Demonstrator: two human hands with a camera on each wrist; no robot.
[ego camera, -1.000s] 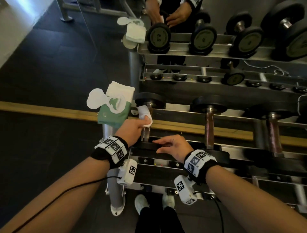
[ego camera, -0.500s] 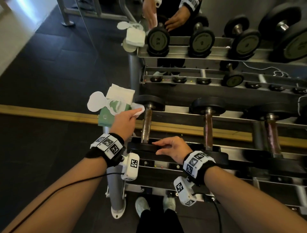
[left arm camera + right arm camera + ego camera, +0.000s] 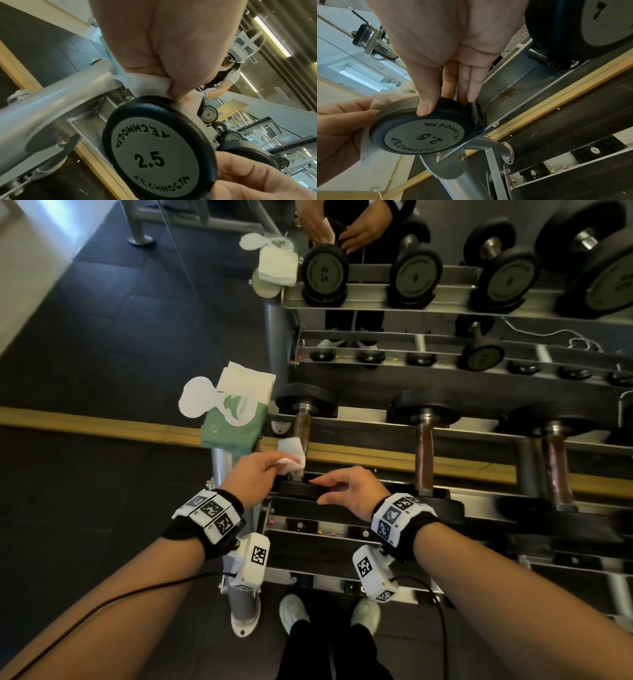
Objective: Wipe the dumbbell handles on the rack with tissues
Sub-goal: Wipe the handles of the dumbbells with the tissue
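Note:
The leftmost dumbbell lies on the top rack rail (image 3: 363, 419), its brownish handle (image 3: 304, 426) pointing away from me. My left hand (image 3: 260, 474) pinches a white tissue (image 3: 291, 455) around the near end of that handle. In the left wrist view the tissue (image 3: 145, 82) is bunched under my fingers, just above the head marked 2.5 (image 3: 157, 155). My right hand (image 3: 346, 487) holds the near head (image 3: 294, 491). In the right wrist view its thumb (image 3: 426, 105) lies on the rim of the head (image 3: 423, 135) and its fingers reach over the far side.
A green tissue pack (image 3: 236, 419) with an open flap sits on the rack's left end. Two more dumbbells (image 3: 424, 440) (image 3: 555, 460) lie to the right. A mirror behind reflects the rack. The grey rack post (image 3: 239, 604) and my shoes (image 3: 294, 611) are below.
My left hand slid the tissue up the handle toward the far head, then back down to the near end. The right hand stayed on the near head.

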